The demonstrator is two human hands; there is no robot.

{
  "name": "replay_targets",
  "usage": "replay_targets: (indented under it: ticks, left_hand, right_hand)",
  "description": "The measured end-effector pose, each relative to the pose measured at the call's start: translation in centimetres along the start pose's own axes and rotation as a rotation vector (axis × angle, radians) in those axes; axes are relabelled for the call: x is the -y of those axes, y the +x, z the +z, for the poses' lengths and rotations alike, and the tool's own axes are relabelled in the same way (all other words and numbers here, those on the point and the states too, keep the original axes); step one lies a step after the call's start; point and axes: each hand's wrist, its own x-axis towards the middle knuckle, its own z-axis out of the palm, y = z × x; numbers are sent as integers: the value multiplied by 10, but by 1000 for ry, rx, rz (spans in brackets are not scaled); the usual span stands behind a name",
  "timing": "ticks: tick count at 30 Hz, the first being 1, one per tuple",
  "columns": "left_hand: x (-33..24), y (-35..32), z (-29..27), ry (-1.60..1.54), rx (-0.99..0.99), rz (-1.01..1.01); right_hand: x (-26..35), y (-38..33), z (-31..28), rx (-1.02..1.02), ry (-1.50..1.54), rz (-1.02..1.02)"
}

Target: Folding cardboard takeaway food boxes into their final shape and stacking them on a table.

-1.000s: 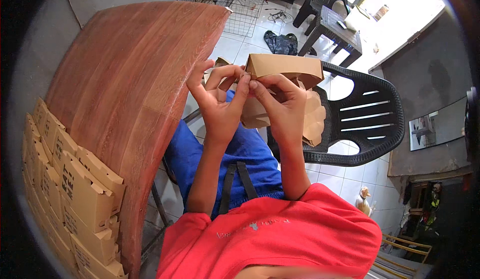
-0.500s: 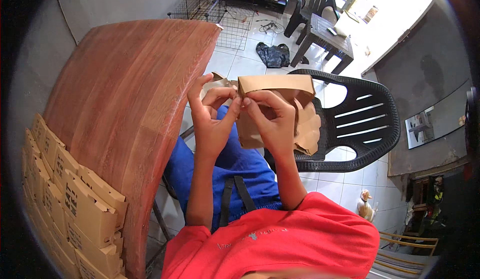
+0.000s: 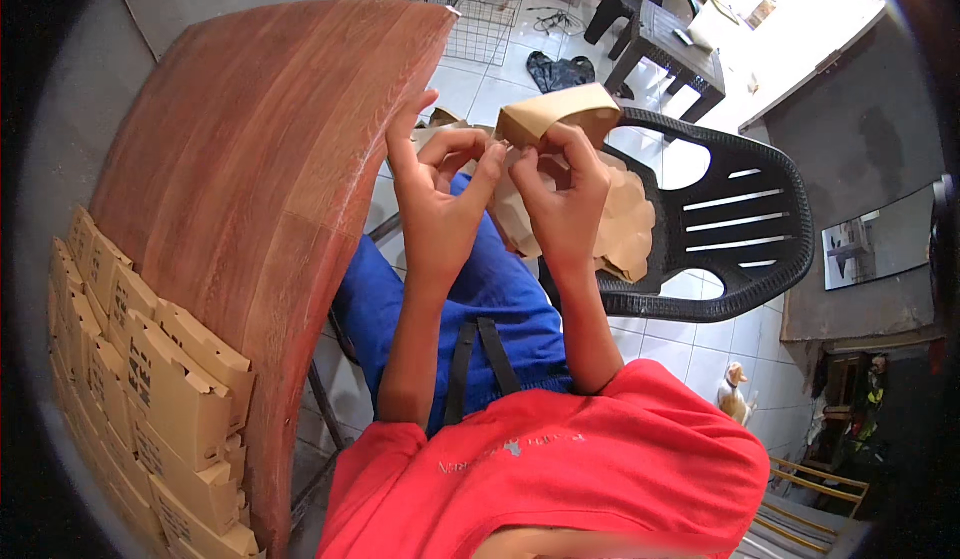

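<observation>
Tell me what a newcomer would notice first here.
The bright red shirt at bottom centre. Above it, the left hand and right hand have their fingertips close together by a brown cardboard box's left corner. A big reddish wooden tabletop dominates the left, with flat cartons crowding its near end.

Tan carton (image 3: 553,107), red shirt (image 3: 570,464), brown wood-grained tabletop (image 3: 270,139)

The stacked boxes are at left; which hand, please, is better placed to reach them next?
Probably the left hand: it is nearer the stacked boxes, the right hand nearer the chair.
</observation>
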Motion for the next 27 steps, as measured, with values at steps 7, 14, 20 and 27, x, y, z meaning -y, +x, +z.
replay_targets:
  ticks: [7, 14, 20, 27]
  left_hand:
    - [-3, -9, 7, 12, 61, -33]
    - [-8, -15, 17, -35, 87, -54]
    - [-9, -20, 27, -107, 57, -25]
    - [-11, -24, 36, -115, 50, -44]
  right_hand:
    - [-7, 5, 1, -121, 21, -42]
    - [-5, 6, -9, -61, 641, 297]
    - [6, 9, -11, -98, 1122, 510]
    - [7, 9, -12, -188, 1174, 489]
